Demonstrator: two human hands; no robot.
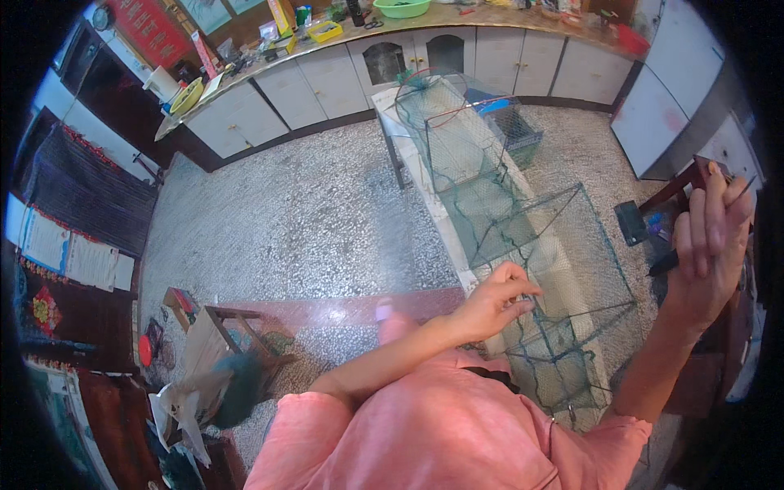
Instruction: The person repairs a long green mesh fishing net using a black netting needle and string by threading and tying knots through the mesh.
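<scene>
A long folding net trap (572,286) of green mesh on square wire frames lies over a narrow pale bench (447,224) in front of me. My left hand (496,304) is over its near part, thumb and fingers curled toward each other at the mesh. What they pinch, if anything, is too small to make out. Raised high at the right, away from the net, my right hand (709,233) has its fingers pressed together round a thin, dark, pointed stick (748,187). Most of that stick is hidden by the fingers.
Beyond the bench runs a curved counter with white cabinets (314,86), bearing a green basin (402,7) and yellow trays. A crate (516,135) stands by the trap's far end. To the left are a wooden stool (224,335) and a bag; a white refrigerator (670,86) is at right.
</scene>
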